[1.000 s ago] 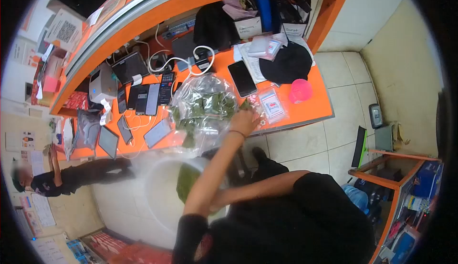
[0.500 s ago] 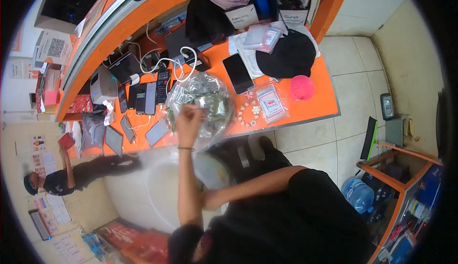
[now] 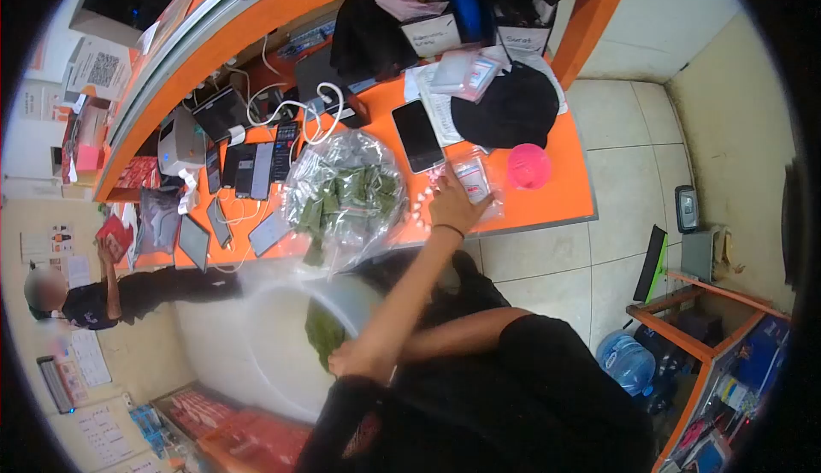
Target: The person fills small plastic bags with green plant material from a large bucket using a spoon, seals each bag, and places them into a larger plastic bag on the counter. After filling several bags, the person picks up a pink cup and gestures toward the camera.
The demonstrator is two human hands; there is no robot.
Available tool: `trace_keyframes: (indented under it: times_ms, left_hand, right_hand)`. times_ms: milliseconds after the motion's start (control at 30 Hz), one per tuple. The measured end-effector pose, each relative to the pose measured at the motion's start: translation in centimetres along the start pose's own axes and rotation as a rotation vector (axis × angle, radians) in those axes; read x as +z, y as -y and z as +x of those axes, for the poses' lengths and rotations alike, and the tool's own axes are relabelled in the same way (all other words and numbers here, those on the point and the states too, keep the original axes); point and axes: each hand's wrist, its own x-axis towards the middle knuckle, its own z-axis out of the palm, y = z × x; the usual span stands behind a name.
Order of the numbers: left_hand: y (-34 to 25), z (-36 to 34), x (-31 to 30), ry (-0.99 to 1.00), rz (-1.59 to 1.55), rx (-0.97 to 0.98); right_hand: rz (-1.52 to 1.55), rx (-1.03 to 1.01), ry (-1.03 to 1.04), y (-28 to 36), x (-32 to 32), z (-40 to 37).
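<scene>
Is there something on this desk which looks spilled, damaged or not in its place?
Only the clear plastic bag with green pieces: it hangs partly over the front edge of the orange desk, near phones, so it looks a little untidy. No spill or damage stands out.

Black cap (image 3: 503, 107), 1 blue water bottle (image 3: 627, 360)
</scene>
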Motion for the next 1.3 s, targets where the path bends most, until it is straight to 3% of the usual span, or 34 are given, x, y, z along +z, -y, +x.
trace_keyframes:
  times_ms: [33,67,100,200,267,300,367,400,500,567,600,633,700,833,933,1000,1033,1100,1133,1200,1233,1300]
  left_hand:
    - [-0.7,-0.3,0.8,0.02,0.075,0.011]
    - [-1.4,-0.5,1.3,0.043,0.15,0.02]
    - [-1.6,-0.3,1.7,0.05,0.147,0.031]
    - [0.0,0.0,1.6,-0.006,-0.281,-0.049]
    - [4.0,1.3,3.8,-0.325,-0.267,0.261]
    - [4.4,1.4,2.7,-0.318,-0.266,0.267]
    - [4.4,1.2,-0.6,-0.1,-0.728,0.0]
    - [4.6,1.3,-1.7,-0.097,-0.728,-0.004]
    - [5.7,2.0,-3.6,-0.075,-0.784,-0.086]
    - [6.4,2.2,-3.8,-0.41,-0.074,0.368]
    - [5.8,1.6,-3.9,-0.491,0.14,0.432]
    - [5.5,1.6,-3.2,-0.495,0.14,0.434]
    - [4.9,1.5,-1.5,-0.141,0.111,0.621]
    - [2.2,2.9,1.9,-0.025,-0.173,0.616]
    - [0.9,4.3,2.0,0.083,-0.075,0.616]
    - [0.6,4.4,1.3,0.17,0.291,0.519]
    - [0.6,4.5,1.1,0.171,0.292,0.518]
    - [0.5,5.0,1.0,0.44,0.455,0.358]
    - [1.2,4.9,1.0,0.435,0.452,0.359]
    - [3.8,3.6,0.2,0.144,0.327,0.632]
    - [4.8,3.1,-0.7,0.141,0.327,0.626]
    - [7.0,1.7,-3.0,0.008,-0.084,0.596]
  right_hand:
    - [0.009,0.044,0.105,3.1,-3.9,0.0]
    - [0.071,-0.008,-0.147,3.5,-3.3,-0.6]
    - [0.068,0.0,-0.156,3.2,-2.7,-0.7]
    - [-0.006,-0.01,-0.316,0.9,0.1,0.3]
    - [0.404,-0.245,-0.584,-0.5,2.0,0.4]
    - [0.401,-0.246,-0.593,-0.7,1.5,0.8]
    - [-0.393,-0.179,-0.027,-0.4,0.4,1.6]
    - [-0.368,-0.14,0.019,0.0,-0.1,1.1]
    - [-0.024,-0.043,-0.159,0.4,-0.6,0.0]
    - [0.022,-0.031,-0.206,0.3,-0.5,-0.3]
    - [0.026,-0.027,-0.215,0.4,-0.4,-0.5]
    - [0.033,-0.023,-0.22,0.4,-0.5,-0.6]
    - [0.036,-0.014,-0.221,0.4,-0.8,-1.0]
    - [0.059,0.006,-0.223,0.7,-0.9,-1.3]
    - [0.06,0.028,-0.215,0.7,-1.0,-1.5]
    - [0.064,0.039,-0.211,0.9,-1.0,-1.2]
    - [0.066,0.043,-0.212,1.0,-1.0,-1.1]
    - [0.076,0.055,-0.21,1.2,-1.1,-1.0]
    - [0.08,0.058,-0.208,1.2,-1.2,-1.2]
    - [0.099,0.07,-0.226,1.4,-1.1,-1.0]
    - [0.115,0.072,-0.239,1.4,-1.0,-0.9]
    - [0.163,0.081,-0.276,1.4,-0.6,-0.5]
